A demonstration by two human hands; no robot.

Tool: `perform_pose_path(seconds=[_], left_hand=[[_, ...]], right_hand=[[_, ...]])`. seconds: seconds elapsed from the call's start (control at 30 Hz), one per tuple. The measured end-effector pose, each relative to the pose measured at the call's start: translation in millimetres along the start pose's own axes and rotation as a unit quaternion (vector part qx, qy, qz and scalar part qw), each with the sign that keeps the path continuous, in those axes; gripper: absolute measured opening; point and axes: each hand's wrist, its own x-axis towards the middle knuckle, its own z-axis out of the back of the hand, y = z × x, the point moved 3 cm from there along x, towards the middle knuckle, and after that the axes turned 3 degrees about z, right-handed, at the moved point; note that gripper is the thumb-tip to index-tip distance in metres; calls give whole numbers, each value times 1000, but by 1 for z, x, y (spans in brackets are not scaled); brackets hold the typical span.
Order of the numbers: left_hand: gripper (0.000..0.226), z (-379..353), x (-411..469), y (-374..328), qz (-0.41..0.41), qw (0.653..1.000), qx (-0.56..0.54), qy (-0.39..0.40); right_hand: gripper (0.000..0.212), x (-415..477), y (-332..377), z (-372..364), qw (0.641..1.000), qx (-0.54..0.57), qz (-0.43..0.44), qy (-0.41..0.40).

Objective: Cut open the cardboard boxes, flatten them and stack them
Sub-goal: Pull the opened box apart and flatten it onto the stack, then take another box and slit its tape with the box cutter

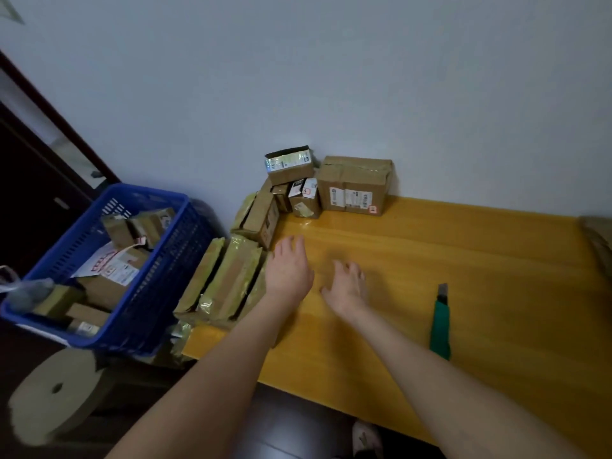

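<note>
Both my hands are empty. My left hand [288,270] and my right hand [346,288] reach out over the glossy yellow wooden surface [480,253] with fingers loosely spread and nothing in them (I cannot tell whether the palms touch the wood).

The green-handled utility knife [440,323] lies on the surface to the right of my right hand, apart from it. Its long axis runs away from me, with the blade end far and the handle end near. My right hand is the nearer one, so I judge the pick-up is its job: a short sideways reach onto the handle.

The work itself lies ahead of both hands, against the pale wall. The large taped brown cardboard box [356,185] stands there, and the cluster of small brown cardboard boxes [303,197] is just to its left, nearer my left hand. Just beside that hand, at the surface's left edge, a row of flat tape-covered cardboard pieces [228,279] leans on edge; I take these for the flattened ones. Further left, a blue plastic basket [159,286] holds more parcels.
</note>
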Motion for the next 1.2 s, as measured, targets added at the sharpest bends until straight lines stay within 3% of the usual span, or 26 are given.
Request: perform_pose_path(seconds=[0.1,0.2,0.3,0.43,0.57,0.77,0.93,1.07,1.2], left_hand=[[78,1,20,37,111,993,-33,1],[73,-10,35,66,199,977,-45,68],[57,-23,43,68,218,967,-17,129],[55,-27,54,50,229,961,-28,151],[53,-19,77,34,188,968,-22,167],[50,-16,110,-1,113,967,-105,200],[51,-9,131,-8,64,959,-189,200],[50,-2,140,-5,22,948,-268,170],[44,3,146,0,-79,951,-276,114]], right_hand=[[61,21,19,-20,991,112,-30,74],[58,37,33,-37,943,278,-90,162],[57,48,39,-53,891,371,-165,200],[57,66,43,-57,825,481,-228,189],[55,88,41,-42,792,544,-223,167],[47,105,28,-18,744,622,-213,121],[53,104,29,-9,696,683,-208,78],[53,104,26,12,714,667,-207,-44],[53,93,10,11,726,642,-234,-73]])
